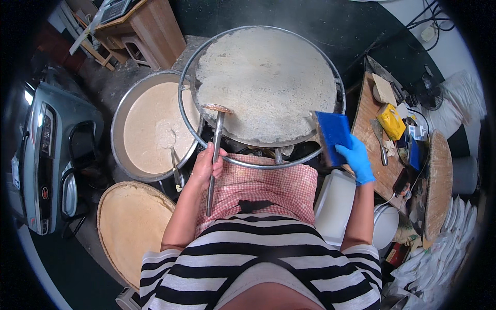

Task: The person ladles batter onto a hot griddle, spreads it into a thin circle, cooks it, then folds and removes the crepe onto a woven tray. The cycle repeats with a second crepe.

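Observation:
In front of me is a large round griddle [263, 77], its surface covered by a thin, pale, pitted layer of batter. My left hand [207, 163] is closed around the metal handle of a batter spreader [217, 132]; its flat, batter-coated head is over the griddle's near left edge. My right hand [360, 161], in a blue glove, grips a blue flat scraper [335, 133] with a brownish edge, at the griddle's near right rim. A wide metal pot of beige batter [147, 121] is at the left, with a ladle [175, 163] standing in it.
A metal ring [182, 98] surrounds the griddle. Round flatbreads [135, 222] are piled at the lower left. At the right, a wooden table [369, 134] carries a yellow packet [391, 122] and a spatula [381, 142]. A white tub [336, 206] sits below my right arm. A grey-green vehicle [57, 150] is at far left.

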Motion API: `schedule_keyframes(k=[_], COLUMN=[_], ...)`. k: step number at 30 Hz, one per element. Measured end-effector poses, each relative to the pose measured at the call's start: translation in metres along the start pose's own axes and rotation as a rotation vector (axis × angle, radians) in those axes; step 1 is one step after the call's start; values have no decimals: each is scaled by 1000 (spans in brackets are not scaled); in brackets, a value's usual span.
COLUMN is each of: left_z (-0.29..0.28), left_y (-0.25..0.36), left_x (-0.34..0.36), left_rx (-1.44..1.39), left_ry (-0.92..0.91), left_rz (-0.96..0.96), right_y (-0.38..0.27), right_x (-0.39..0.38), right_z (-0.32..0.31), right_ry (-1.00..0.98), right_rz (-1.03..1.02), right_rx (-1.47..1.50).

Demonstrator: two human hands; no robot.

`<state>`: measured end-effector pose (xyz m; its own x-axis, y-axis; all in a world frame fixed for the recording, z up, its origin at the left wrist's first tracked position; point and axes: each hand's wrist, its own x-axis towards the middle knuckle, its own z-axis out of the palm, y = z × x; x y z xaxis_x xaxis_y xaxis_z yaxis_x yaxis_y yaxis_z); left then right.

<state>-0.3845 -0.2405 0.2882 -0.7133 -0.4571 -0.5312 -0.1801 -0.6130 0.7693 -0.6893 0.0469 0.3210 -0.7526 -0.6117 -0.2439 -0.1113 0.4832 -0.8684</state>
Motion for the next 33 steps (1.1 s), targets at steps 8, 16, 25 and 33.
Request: schedule_keyframes(k=[8, 16, 25, 33], left_z=[-3, -8, -3, -1], left_y=[-7, -3, 5, 13], left_x=[2, 2, 8, 11], left_rx=[-30, -76, -98, -50], left_ry=[-13, -9, -12, -54], left_rz=[4, 6, 3, -24], right_y=[34, 21, 11, -95], right_x=[0, 25, -31, -40], right_z=[100, 67, 190, 124], right_ry=[70, 299, -136, -247], right_rz=[-494, -336, -486, -783], right_rx=[-1002, -791, -914, -493])
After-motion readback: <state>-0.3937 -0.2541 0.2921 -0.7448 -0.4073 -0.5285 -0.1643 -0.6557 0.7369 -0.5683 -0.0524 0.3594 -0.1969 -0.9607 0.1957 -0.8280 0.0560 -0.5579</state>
